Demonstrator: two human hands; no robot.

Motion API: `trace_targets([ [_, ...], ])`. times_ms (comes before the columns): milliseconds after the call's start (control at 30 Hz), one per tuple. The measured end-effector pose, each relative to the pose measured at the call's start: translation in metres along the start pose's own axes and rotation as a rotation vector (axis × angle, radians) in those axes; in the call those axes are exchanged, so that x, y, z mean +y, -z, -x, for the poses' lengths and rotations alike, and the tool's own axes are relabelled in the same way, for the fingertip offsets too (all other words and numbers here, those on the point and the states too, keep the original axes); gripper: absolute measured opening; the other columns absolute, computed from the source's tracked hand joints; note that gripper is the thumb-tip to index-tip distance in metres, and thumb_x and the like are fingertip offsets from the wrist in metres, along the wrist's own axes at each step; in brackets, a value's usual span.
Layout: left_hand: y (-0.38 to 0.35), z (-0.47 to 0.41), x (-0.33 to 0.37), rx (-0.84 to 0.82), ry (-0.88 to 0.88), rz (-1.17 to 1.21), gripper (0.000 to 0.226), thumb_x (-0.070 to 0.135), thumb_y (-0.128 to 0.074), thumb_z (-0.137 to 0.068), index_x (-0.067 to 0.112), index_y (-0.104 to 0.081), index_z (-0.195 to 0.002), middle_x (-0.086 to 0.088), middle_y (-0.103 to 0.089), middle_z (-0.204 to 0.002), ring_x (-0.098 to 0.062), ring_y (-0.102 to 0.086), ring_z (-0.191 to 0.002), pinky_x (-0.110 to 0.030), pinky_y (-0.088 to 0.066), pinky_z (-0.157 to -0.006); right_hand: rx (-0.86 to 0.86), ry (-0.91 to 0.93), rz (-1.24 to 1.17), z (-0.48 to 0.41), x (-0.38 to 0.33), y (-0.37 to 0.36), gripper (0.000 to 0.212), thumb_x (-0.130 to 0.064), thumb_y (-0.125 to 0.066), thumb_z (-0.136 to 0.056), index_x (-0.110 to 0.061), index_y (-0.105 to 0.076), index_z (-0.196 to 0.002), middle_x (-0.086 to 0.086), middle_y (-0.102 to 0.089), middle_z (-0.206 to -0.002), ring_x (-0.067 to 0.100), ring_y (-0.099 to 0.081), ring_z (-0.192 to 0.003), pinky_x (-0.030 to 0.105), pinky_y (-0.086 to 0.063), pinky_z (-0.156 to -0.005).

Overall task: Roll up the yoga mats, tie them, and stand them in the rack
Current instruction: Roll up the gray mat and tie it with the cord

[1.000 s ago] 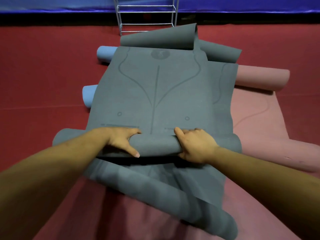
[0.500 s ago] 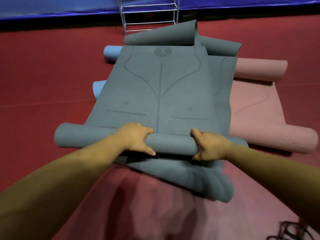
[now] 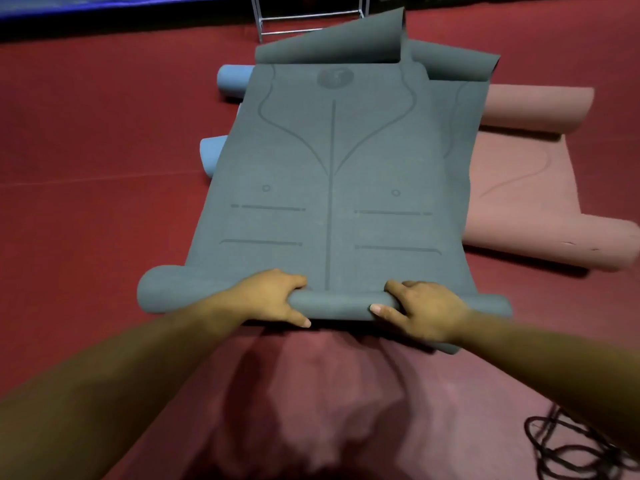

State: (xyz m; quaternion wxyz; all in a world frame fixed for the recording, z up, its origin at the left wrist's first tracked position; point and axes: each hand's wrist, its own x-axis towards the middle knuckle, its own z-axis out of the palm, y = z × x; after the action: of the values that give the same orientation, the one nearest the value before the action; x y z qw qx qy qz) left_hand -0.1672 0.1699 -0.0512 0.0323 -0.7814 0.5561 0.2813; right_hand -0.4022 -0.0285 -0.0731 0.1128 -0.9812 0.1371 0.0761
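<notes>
Mat [image 3: 329, 168]: prob. soft, light, springy. Left grip [image 3: 270, 296] & right grip [image 3: 420, 310] wrap its rolled end; best hold just outside grips.

No word or number can be read anywhere. The grey mat [image 3: 381, 161] carries only a printed round emblem [image 3: 335, 77] near its far end. The mark inside it looks like a curl or a letter, but it is too blurred to tell. Below the emblem the same mat has printed guide marks: one long centre line [image 3: 331, 202], two curved lines meeting it, two small circles and short horizontal bars. The pink mat [image 3: 526, 209] shows a faint curved line.
</notes>
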Motion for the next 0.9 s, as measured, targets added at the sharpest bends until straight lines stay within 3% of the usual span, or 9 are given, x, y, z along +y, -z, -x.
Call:
trace_targets([
  [67, -0.007, -0.002, 0.001, 0.006, -0.015, -0.007, 0.05, 0.071, -0.069, -0.07, 0.031, -0.053, -0.096, 0.005, -0.051, -0.098, -0.019, -0.054, -0.099, -0.035, -0.046, -0.084, 0.006, -0.013, -0.038, 0.006, 0.003, -0.011, 0.067, -0.081, -0.016, -0.083, -0.021, -0.045, -0.096, 0.006, -0.063, -0.093, 0.03, -0.063, -0.091, 0.036, -0.042, -0.073],
  [133, -0.017, 0.001, 0.0, 0.064, 0.019, -0.111, 0.063, 0.078, -0.059, -0.073, 0.032, -0.055, -0.115, 0.002, -0.052, -0.109, -0.019, -0.051, -0.11, -0.037, -0.041, -0.094, 0.029, -0.029, -0.059, 0.006, 0.008, -0.013, 0.067, -0.081, -0.017, -0.082, -0.022, -0.046, -0.095, 0.005, -0.064, -0.091, 0.029, -0.063, -0.09, 0.036, -0.042, -0.071],
  [233, -0.041, 0.016, -0.016, 0.198, 0.036, -0.303, 0.082, 0.072, -0.055, -0.077, 0.021, -0.039, -0.139, -0.003, -0.051, -0.124, -0.026, -0.052, -0.117, -0.038, -0.037, -0.099, 0.027, -0.02, -0.079, 0.001, 0.009, -0.009, 0.066, -0.082, -0.019, -0.081, -0.023, -0.047, -0.093, 0.002, -0.065, -0.087, 0.026, -0.063, -0.087, 0.035, -0.039, -0.068],
  [367, -0.058, 0.035, -0.055, 0.312, -0.011, -0.345, 0.076, 0.06, -0.074, -0.067, 0.018, -0.042, -0.122, -0.008, -0.056, -0.098, -0.033, -0.061, -0.091, -0.038, -0.047, -0.081, 0.005, -0.017, -0.072, 0.002, 0.002, -0.005, 0.061, -0.079, -0.025, -0.085, -0.024, -0.048, -0.09, -0.002, -0.064, -0.081, 0.025, -0.064, -0.087, 0.033, -0.035, -0.066],
  [500, -0.04, 0.05, -0.062, 0.168, 0.005, -0.153, 0.06, 0.07, -0.063, -0.077, 0.026, -0.042, -0.113, -0.001, -0.061, -0.096, -0.027, -0.061, -0.091, -0.033, -0.042, -0.073, -0.062, -0.059, -0.134, -0.001, -0.005, 0.007, 0.056, -0.077, -0.033, -0.088, -0.024, -0.05, -0.083, -0.011, -0.053, -0.068, 0.023, -0.059, -0.079, 0.032, -0.035, -0.066],
  [633, -0.031, 0.06, -0.052, 0.063, 0.049, 0.019, 0.062, 0.068, -0.071, -0.071, 0.026, -0.04, -0.104, 0.003, -0.06, -0.085, -0.02, -0.056, -0.078, -0.031, -0.037, -0.065, -0.143, -0.099, -0.198, 0.006, -0.007, 0.006, 0.057, -0.077, -0.035, -0.087, -0.024, -0.051, -0.077, -0.01, -0.057, -0.069, 0.016, -0.054, -0.074, 0.032, -0.037, -0.066],
  [767, -0.038, 0.062, -0.049, -0.072, 0.005, 0.105, 0.064, 0.073, -0.069, -0.07, 0.027, -0.039, -0.102, 0.009, -0.05, -0.09, -0.015, -0.05, -0.088, -0.025, -0.035, -0.074, -0.182, -0.136, -0.27, 0.019, -0.003, -0.004, 0.068, -0.085, -0.03, -0.077, -0.021, -0.053, -0.074, -0.006, -0.06, -0.069, 0.015, -0.057, -0.072, 0.034, -0.042, -0.067],
  [900, -0.046, 0.065, -0.049, 0.064, 0.012, -0.031, 0.094, 0.095, -0.035, -0.061, 0.031, -0.052, -0.127, 0.007, -0.056, -0.113, -0.015, -0.055, -0.111, -0.03, -0.042, -0.097, -0.219, -0.212, -0.378, 0.019, 0.003, -0.009, 0.062, -0.079, -0.041, -0.084, -0.02, -0.055, -0.071, -0.006, -0.061, -0.065, 0.013, -0.058, -0.066, 0.034, -0.043, -0.065],
])
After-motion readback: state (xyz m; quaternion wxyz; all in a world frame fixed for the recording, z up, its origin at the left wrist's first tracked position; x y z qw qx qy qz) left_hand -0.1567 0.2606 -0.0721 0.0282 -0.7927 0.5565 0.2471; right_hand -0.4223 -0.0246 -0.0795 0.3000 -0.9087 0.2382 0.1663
